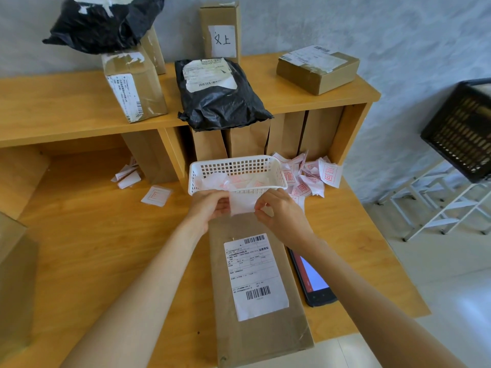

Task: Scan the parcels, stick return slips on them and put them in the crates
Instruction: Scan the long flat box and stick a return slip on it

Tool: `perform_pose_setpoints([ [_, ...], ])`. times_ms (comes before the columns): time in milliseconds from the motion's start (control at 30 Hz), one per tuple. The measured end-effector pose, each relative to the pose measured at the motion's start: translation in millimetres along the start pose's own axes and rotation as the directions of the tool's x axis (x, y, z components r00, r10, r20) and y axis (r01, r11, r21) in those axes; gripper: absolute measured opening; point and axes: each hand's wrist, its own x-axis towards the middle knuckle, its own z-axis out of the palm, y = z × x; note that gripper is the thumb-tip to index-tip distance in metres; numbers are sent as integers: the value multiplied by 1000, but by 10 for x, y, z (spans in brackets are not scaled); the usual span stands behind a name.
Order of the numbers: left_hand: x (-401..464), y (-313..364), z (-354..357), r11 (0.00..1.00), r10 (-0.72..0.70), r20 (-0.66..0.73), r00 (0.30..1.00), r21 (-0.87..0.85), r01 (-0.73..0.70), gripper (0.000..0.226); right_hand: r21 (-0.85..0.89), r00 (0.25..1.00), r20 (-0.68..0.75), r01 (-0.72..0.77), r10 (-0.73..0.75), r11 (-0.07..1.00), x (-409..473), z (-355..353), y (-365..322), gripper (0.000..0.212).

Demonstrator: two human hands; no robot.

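My one head camera looks forward and steeply down from close above the surface point(93, 248), facing the wall behind it; my forearms enter from the bottom edge.

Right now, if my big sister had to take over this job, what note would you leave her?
Left hand and right hand both pinch one white return slip, just in front of the white basket of slips.
The long brown parcel lies on the table under the hands, shipping label up, with no slip on it yet.
The scanner lies right of the parcel, screen lit; I cannot tell if this parcel has been scanned.
Loose slips lie right of the basket.
Left to do: stick the slip on, put the parcel in the black crate, then handle the five parcels on the shelf.
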Motion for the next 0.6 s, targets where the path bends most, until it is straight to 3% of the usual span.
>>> perform_pose_setpoints([
  [267,630,151,-190,999,33,-314,949,14,-30,20,-60,997,-56,-62,59,996,66,-201,153,6],
  [367,728,144,-196,982,117,-366,923,181,-52,23,-67,993,-42,-114,111,991,25,-252,201,7],
  [500,684,72,-182,861,251,-352,902,506,-42,20,-61,990,-21,-142,141,988,-36,-260,219,6],
  [600,637,66,-179,827,289,-330,899,559,-61,18,-57,989,1,-148,148,987,-41,-235,213,7],
])
